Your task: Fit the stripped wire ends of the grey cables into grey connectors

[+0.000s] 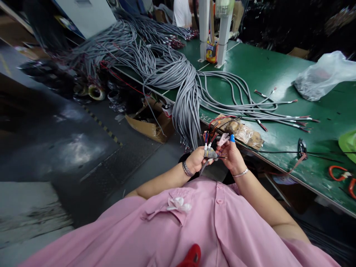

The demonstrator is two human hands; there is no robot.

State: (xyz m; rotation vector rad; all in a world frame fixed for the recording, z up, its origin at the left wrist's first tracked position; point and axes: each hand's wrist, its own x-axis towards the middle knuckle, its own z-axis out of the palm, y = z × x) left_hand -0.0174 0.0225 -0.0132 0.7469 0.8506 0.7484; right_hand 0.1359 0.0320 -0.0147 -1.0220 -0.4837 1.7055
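Observation:
My left hand [195, 158] grips the end of a grey cable [210, 153], whose thin coloured wires [208, 138] fan upward from the stripped sheath. My right hand [231, 155] is next to it, fingers pinching some of those wires; one fingertip wears a blue cover [232, 138] and another a pale cover. Both hands are held in front of my pink shirt, just off the near edge of the green table [280, 74]. A brown paper packet [243, 131] lies on the table right behind my hands.
A big bundle of grey cables [178, 74] drapes over the table's left edge toward the floor. Several cut cables [278, 111] lie spread on the table. A clear plastic bag [324, 76] sits far right. Red-handled cutters [340, 174] lie near the right edge. A cardboard box [150, 124] stands on the floor.

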